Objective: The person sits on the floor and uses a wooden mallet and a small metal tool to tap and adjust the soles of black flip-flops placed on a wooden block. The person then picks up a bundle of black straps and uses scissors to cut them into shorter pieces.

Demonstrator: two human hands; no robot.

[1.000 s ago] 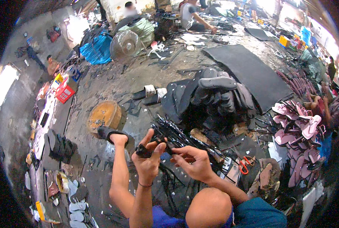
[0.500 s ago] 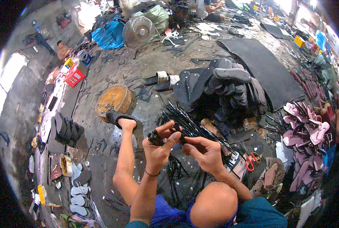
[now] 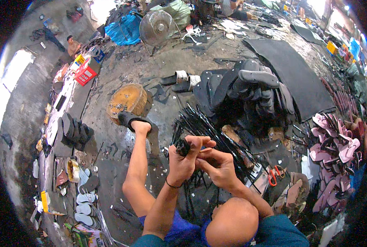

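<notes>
My left hand [image 3: 182, 162] is closed around a bundle of thin black strips [image 3: 182, 147], whose curled ends stick out beside the thumb. Pressed up against it, my right hand [image 3: 218, 166] is closed with its fingertips pinched together; whatever they grip is hidden. More dark strips show below both hands. Just beyond them a large pile of long, shiny black strips [image 3: 200, 125] lies on the floor. Right of my right forearm are orange-handled scissors [image 3: 273, 177].
A heap of black shoe soles [image 3: 249, 92] stands ahead, beside a large black sheet [image 3: 290, 78]. My foot rests against a round wooden block [image 3: 130, 99]. Pink sandals [image 3: 335, 144] are piled at right, grey soles [image 3: 84, 210] lie at left. A fan [image 3: 156, 28] stands farther back.
My hands have come closer together, the left turning so the bundle's curled ends face up. The right fingertips have moved in against the left hand. The whole view has shifted slightly.
</notes>
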